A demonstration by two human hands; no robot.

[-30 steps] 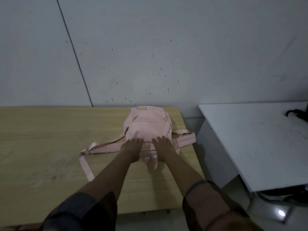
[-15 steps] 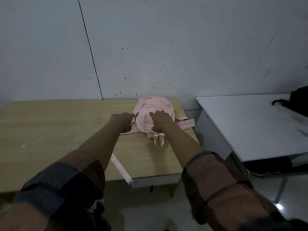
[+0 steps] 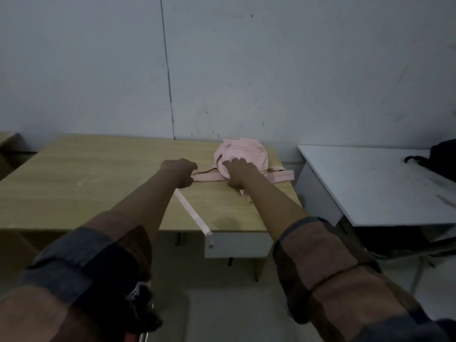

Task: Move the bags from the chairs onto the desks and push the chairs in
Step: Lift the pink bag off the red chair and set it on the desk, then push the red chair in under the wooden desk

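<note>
A pink backpack [image 3: 243,153] lies flat at the back right corner of the wooden desk [image 3: 98,183], close to the wall. My right hand [image 3: 238,174] rests palm down on its near part, fingers spread. My left hand [image 3: 179,172] is curled into a fist just left of the bag, over a shoulder strap that runs from the bag to it. A long loose strap [image 3: 192,213] trails from under that hand to the desk's front edge and hangs over it. A black bag [image 3: 443,156] sits on the white desk [image 3: 370,183] at the right.
A grey wall stands right behind both desks. A narrow gap separates the wooden desk from the white one. A white drawer front [image 3: 237,245] hangs under the wooden desk's right side. Bare floor lies below me. Another wooden surface [image 3: 7,141] shows at the far left.
I have drawn back from the desk, so it sits farther off and my arms are stretched out. My left hand slid left off the bag onto the strap; my right hand stays on the bag.
</note>
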